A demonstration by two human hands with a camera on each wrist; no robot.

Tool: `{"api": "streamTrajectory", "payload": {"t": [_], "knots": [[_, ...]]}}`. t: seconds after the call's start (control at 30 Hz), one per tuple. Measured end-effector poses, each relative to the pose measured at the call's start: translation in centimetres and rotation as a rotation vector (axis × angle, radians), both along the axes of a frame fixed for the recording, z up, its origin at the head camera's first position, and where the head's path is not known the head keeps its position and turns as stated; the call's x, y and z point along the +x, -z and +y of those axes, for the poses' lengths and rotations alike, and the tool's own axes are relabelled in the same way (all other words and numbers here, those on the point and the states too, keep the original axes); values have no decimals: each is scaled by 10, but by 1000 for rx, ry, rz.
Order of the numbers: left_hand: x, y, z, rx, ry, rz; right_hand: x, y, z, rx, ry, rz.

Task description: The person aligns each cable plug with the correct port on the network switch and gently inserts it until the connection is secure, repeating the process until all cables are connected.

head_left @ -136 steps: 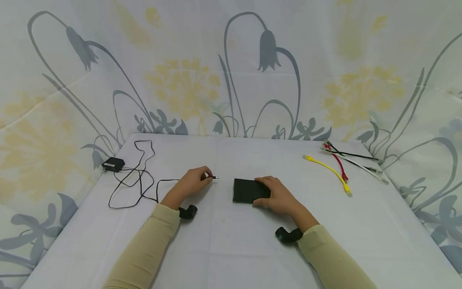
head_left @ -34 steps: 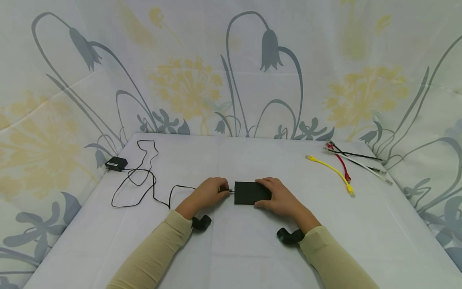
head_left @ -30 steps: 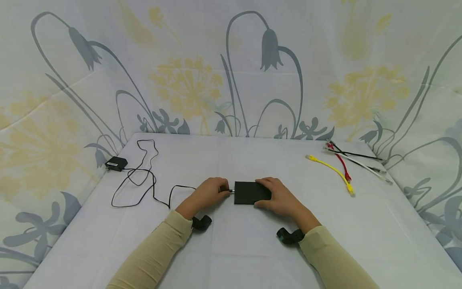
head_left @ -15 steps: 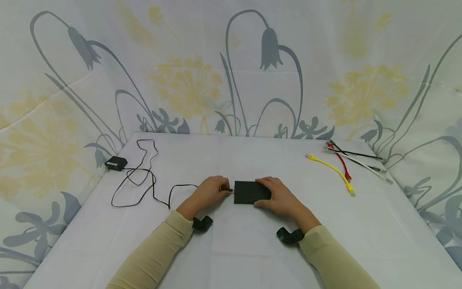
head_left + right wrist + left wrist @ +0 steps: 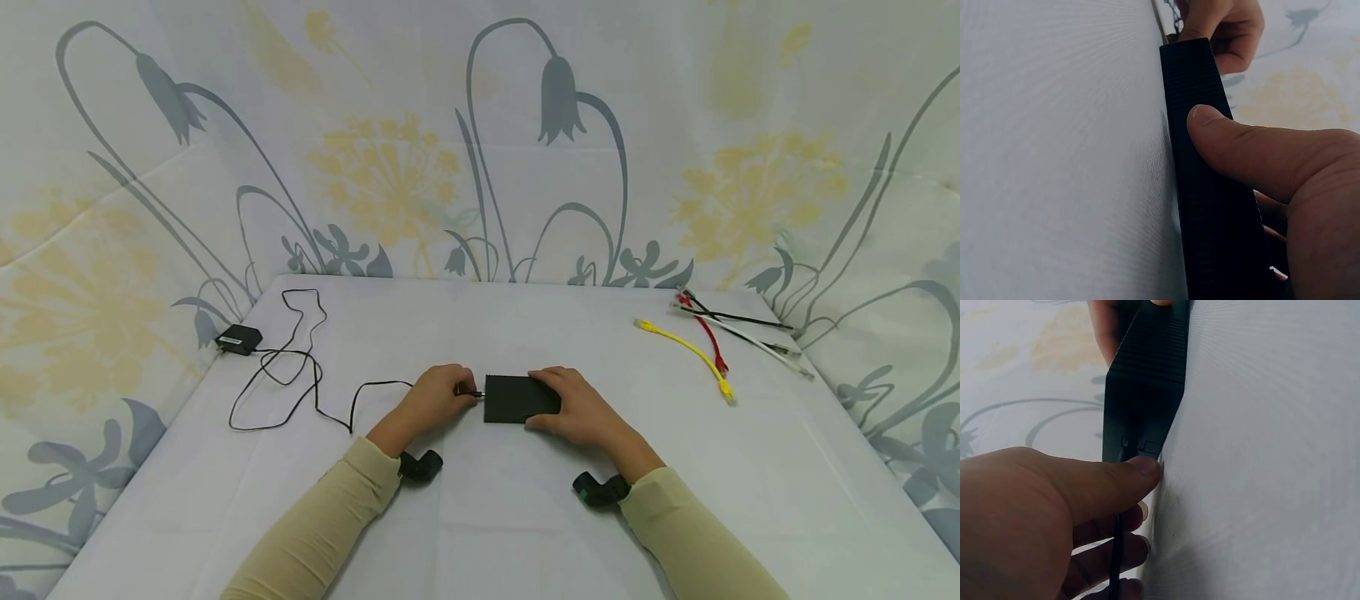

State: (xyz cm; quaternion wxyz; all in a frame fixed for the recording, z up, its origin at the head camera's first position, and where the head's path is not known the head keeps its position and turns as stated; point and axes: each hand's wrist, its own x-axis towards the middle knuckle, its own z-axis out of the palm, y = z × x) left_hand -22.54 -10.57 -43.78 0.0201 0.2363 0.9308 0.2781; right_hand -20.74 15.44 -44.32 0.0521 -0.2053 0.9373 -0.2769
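Note:
My left hand (image 5: 431,402) pinches the thin black power plug (image 5: 478,394) between thumb and fingertips. Its metal tip meets the left side of a flat black box (image 5: 510,400). In the left wrist view the plug (image 5: 1129,450) sits right at a socket in the box's end face, and my thumb covers part of it. From the opposite end my right hand (image 5: 573,408) grips the box, thumb along the near ribbed side (image 5: 1197,81) and fingers over the far side. The plug's black cord (image 5: 360,392) trails left to a small black power adapter (image 5: 238,339).
Loops of the cord (image 5: 277,427) lie on the left of the white-covered table (image 5: 487,533). At the back right are a yellow network cable (image 5: 686,343), a red one (image 5: 708,337), and several black and white ones (image 5: 750,336). A patterned cloth (image 5: 420,192) hangs behind.
Compared with the oldest frame, my left hand has moved right and slightly nearer, bringing the plug to the box's left side. Over the last second both hands have stayed nearly still.

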Motion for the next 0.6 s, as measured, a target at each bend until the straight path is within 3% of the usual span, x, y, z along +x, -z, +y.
{"api": "streamTrajectory", "payload": {"t": [0.2,0.6], "knots": [[0,-2,0,15,-12,-38,0,-1,-1,-3,0,-4],[-2,1,-1,8,10,-33,-2,0,-1,10,-2,-11]]}}
